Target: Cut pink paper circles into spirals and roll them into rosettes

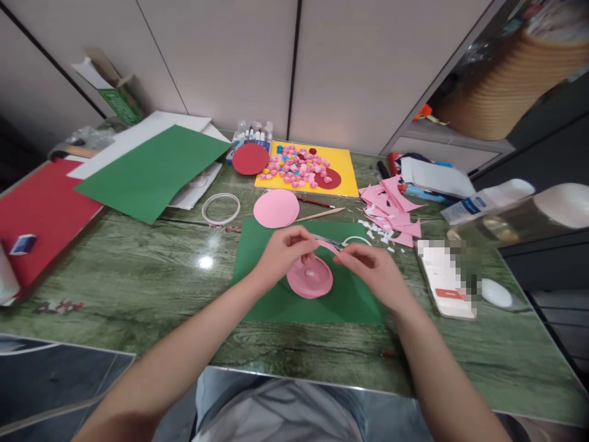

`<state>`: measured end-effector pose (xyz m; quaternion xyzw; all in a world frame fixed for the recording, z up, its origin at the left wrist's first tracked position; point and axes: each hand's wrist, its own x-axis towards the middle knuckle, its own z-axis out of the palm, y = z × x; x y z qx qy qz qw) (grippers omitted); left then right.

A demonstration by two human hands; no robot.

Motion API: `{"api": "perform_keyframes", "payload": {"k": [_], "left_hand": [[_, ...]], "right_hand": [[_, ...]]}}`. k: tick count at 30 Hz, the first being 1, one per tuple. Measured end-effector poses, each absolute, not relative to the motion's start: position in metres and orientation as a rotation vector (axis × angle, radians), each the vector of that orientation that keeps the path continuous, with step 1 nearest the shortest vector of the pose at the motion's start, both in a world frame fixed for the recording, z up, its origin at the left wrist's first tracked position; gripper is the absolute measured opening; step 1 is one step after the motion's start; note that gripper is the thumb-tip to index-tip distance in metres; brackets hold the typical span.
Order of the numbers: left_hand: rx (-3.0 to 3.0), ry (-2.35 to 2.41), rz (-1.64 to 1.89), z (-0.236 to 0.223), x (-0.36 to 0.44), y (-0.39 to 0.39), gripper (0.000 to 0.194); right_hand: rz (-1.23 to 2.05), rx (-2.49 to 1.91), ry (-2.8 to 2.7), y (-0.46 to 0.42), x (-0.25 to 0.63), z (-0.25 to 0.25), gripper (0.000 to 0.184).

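Note:
Between my two hands stretches a narrow pink paper strip (327, 246). My left hand (289, 248) pinches its left end, and my right hand (368, 267) pinches the right end. Just below them lies a round pink paper piece (310, 283) with a raised rim and a pale spot in its middle. It rests on a green paper sheet (271, 294). Scissors (356, 241) with white handles lie behind my hands, their blades partly covered. A stack of pink paper circles (276, 209) sits at the green sheet's back edge.
Pink and coloured pompom-like balls (299, 167) lie on a yellow sheet (345, 166) at the back. Pink paper scraps (391, 209) are to the right, near a phone (444, 279) and a bottle (490, 199). A tape roll (221, 209) and a green sheet (156, 172) are left.

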<state>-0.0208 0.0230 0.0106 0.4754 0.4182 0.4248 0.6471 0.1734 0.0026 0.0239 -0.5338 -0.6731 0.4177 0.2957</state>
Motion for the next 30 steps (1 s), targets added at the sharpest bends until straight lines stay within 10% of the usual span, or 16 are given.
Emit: {"api": "perform_keyframes", "payload": {"k": [30], "left_hand": [[1.432, 1.059, 0.861, 0.017, -0.018, 0.014, 0.019]], "right_hand": [[1.229, -1.208, -1.784, 0.001, 0.176, 0.025, 0.029]]}}
